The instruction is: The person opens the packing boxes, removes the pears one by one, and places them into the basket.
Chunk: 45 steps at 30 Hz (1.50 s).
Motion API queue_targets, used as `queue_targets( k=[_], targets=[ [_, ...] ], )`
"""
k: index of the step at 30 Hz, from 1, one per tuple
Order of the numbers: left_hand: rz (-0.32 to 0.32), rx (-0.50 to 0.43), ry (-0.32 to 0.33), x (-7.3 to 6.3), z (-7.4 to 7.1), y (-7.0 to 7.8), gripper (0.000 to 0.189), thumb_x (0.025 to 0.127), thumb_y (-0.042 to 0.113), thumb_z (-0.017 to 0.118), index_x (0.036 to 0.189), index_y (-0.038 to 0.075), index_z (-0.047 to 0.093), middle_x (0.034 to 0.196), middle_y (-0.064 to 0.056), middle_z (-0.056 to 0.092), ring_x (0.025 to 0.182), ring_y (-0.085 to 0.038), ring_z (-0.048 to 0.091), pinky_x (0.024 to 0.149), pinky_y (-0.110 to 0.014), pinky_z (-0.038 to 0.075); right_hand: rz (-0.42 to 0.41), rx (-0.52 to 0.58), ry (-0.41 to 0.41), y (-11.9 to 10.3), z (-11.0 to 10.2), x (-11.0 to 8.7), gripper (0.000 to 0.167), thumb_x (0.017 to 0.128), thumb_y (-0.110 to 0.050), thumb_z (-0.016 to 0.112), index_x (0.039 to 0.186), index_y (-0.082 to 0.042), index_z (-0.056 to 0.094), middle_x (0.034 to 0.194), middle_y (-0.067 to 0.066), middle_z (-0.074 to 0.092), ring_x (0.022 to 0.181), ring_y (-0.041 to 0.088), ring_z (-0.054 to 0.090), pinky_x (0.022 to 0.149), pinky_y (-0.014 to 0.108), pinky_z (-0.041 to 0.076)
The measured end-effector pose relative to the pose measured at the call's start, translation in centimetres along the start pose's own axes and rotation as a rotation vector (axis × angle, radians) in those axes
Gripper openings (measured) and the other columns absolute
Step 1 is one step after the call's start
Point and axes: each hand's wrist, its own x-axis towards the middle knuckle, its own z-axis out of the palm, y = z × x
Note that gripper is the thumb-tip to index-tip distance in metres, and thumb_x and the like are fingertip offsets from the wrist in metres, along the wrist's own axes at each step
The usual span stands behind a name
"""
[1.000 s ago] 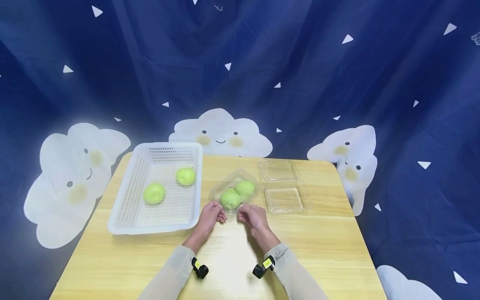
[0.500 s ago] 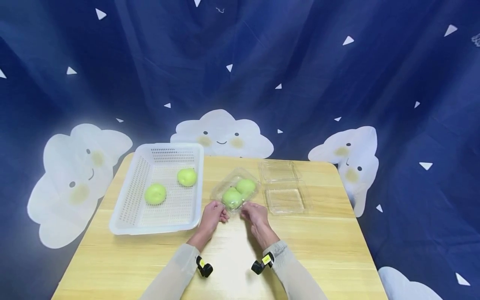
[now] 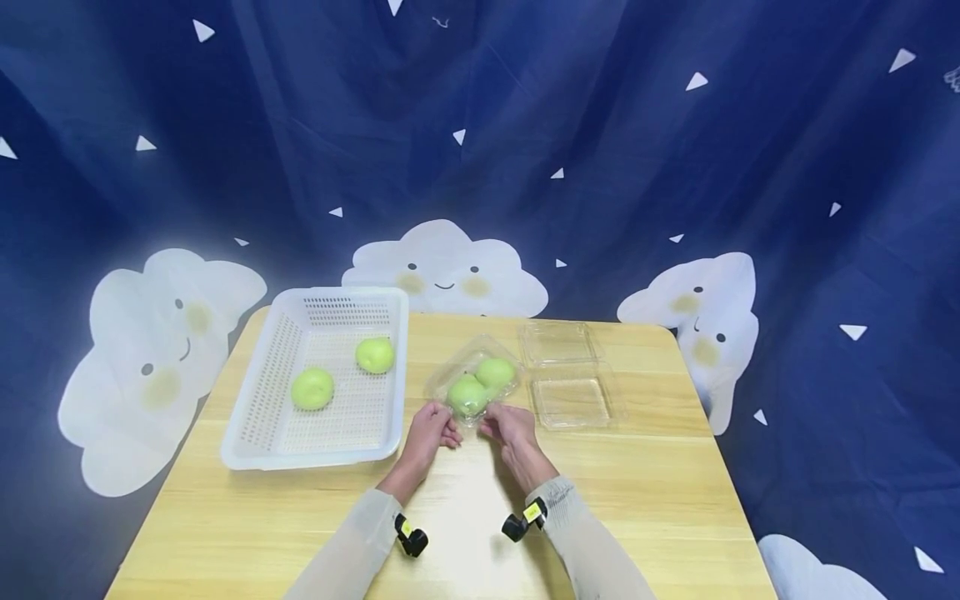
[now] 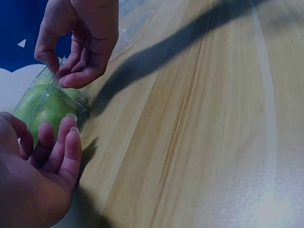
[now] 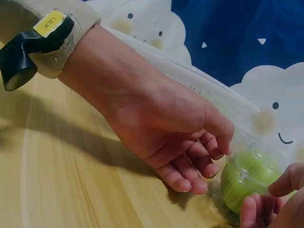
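A clear plastic box (image 3: 450, 372) sits mid-table, turned so one corner faces me. Two green apples (image 3: 467, 395) lie in it side by side, with shiny plastic over them in the left wrist view. My left hand (image 3: 427, 433) is at the left of the near corner, thumb and index finger pinching the edge, other fingers loosely bent. Opposite it, my right hand (image 3: 513, 435) pinches the plastic edge between thumb and index finger, its other fingers curled in, as the left wrist view shows. In the right wrist view the apple (image 5: 247, 178) shows between both hands.
A white perforated basket (image 3: 315, 457) stands on the left, holding two more green apples (image 3: 312, 388). An open clear clamshell box (image 3: 570, 400) lies to the right, with its two halves one behind the other. The wooden table (image 3: 652, 500) ends at a blue curtain (image 3: 480, 100).
Everything in the head view has shifted slightly to the right together. Both hands stay at the near corner of the box with the apples.
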Motion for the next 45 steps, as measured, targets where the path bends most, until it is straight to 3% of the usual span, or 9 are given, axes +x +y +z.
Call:
queue_targets(
  k=[8, 16, 24, 31, 45],
  targets=[
    [-0.003, -0.011, -0.049, 0.2, -0.4, -0.1, 0.022, 0.105, 0.017, 0.052, 0.110, -0.004, 0.059, 0.094, -0.022, 0.072, 0.067, -0.015, 0.070, 0.060, -0.028, 0.064, -0.002, -0.007, -0.053, -0.5, -0.1, 0.1, 0.018, 0.078, 0.010, 0.065, 0.094, 0.007, 0.072, 0.068, 0.005, 0.073, 0.057, 0.010, 0.069, 0.062, 0.024, 0.065],
    [-0.060, -0.007, -0.054, 0.6, -0.2, 0.5, 0.011, 0.101, 0.007, 0.048, 0.104, -0.002, 0.055, 0.083, -0.009, 0.071, 0.068, -0.015, 0.071, 0.061, -0.026, 0.064, 0.021, 0.019, -0.098, -0.6, -0.2, 0.3, 0.014, 0.081, 0.011, 0.065, 0.093, 0.007, 0.072, 0.067, 0.006, 0.073, 0.056, 0.010, 0.068, 0.056, 0.020, 0.062],
    [-0.080, -0.046, -0.019, 0.4, 0.1, 0.9, 0.003, 0.100, 0.005, 0.050, 0.097, 0.003, 0.051, 0.086, -0.009, 0.071, 0.068, -0.015, 0.072, 0.063, -0.027, 0.064, 0.071, 0.063, -0.120, -0.6, -0.3, 0.0, 0.023, 0.087, 0.007, 0.068, 0.110, 0.010, 0.070, 0.072, 0.007, 0.073, 0.064, 0.012, 0.073, 0.068, 0.025, 0.066],
    [-0.080, -0.077, -0.005, 0.5, 0.1, 0.9, 0.006, 0.099, 0.000, 0.051, 0.096, 0.004, 0.048, 0.082, -0.008, 0.069, 0.065, -0.016, 0.071, 0.062, -0.028, 0.065, 0.141, 0.201, -0.151, -0.8, -0.2, -0.3, 0.028, 0.084, 0.012, 0.066, 0.112, 0.009, 0.069, 0.080, 0.011, 0.076, 0.070, 0.016, 0.076, 0.074, 0.024, 0.066],
    [-0.090, -0.089, 0.017, 0.8, 0.3, 0.8, 0.007, 0.098, 0.001, 0.053, 0.095, 0.006, 0.049, 0.080, -0.008, 0.069, 0.064, -0.017, 0.072, 0.060, -0.029, 0.065, 0.137, 0.213, -0.174, -1.0, -0.3, -0.5, 0.032, 0.088, 0.009, 0.066, 0.121, 0.010, 0.066, 0.089, 0.013, 0.077, 0.076, 0.017, 0.077, 0.078, 0.025, 0.066]
  ],
)
